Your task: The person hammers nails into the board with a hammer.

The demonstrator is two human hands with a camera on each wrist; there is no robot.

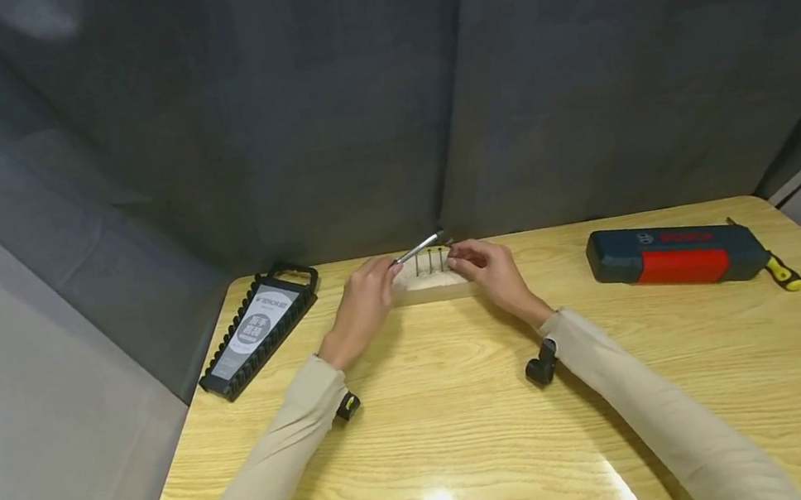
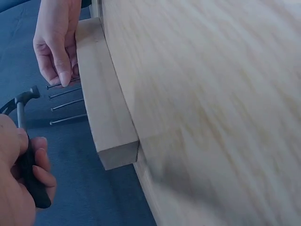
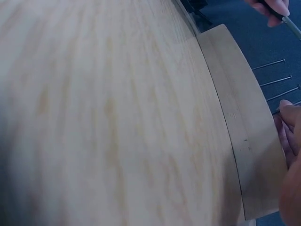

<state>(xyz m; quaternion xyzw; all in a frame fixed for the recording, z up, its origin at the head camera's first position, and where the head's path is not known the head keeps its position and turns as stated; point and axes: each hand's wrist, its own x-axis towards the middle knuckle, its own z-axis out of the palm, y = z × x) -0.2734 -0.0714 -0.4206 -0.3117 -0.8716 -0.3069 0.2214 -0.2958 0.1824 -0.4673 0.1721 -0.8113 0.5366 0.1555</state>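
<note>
A pale wooden block [image 1: 436, 291] lies at the table's back edge, with a row of nails standing in it. My left hand [image 1: 365, 304] grips a small hammer [image 2: 29, 174] by its black handle; the hammer head [image 2: 28, 95] is near the nail tops in the left wrist view. My right hand [image 1: 494, 276] pinches the nail [image 2: 54, 86] at the right end of the row, its fingers close over the block. Three other nails [image 2: 68, 103] stand beside it, upright and untouched. In the right wrist view, part of my right hand [image 3: 292, 123] is cut off by the frame.
On the left lies a black wrench rack [image 1: 256, 330] with a printed label. At the right is a dark blue and red tool case [image 1: 679, 256], with a yellow and black handle [image 1: 783, 272] sticking out beside it. A dark curtain [image 1: 325, 126] hangs behind the table [image 1: 435, 412].
</note>
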